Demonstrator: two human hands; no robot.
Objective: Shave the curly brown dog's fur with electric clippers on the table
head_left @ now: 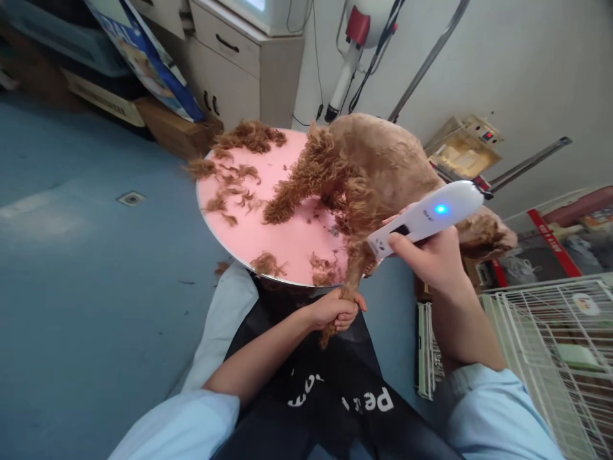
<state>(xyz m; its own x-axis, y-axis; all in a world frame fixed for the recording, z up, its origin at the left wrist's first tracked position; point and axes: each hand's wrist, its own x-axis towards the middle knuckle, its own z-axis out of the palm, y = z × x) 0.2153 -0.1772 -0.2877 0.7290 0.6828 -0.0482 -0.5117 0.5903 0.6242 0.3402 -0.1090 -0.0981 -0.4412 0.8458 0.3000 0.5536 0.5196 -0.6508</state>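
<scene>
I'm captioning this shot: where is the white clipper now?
Right of centre in the head view: the right hand holds the white clipper beside the dog's outstretched leg.

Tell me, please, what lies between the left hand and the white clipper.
In the head view, a stretch of the dog's leg lies between the left hand and the white clipper.

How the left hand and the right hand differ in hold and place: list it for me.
The left hand wraps around the dog's leg, while the right hand grips the white clipper. In the picture, the left hand sits just below the pink tabletop; the right hand is higher and farther right. Both are bare and closed on something.
</scene>
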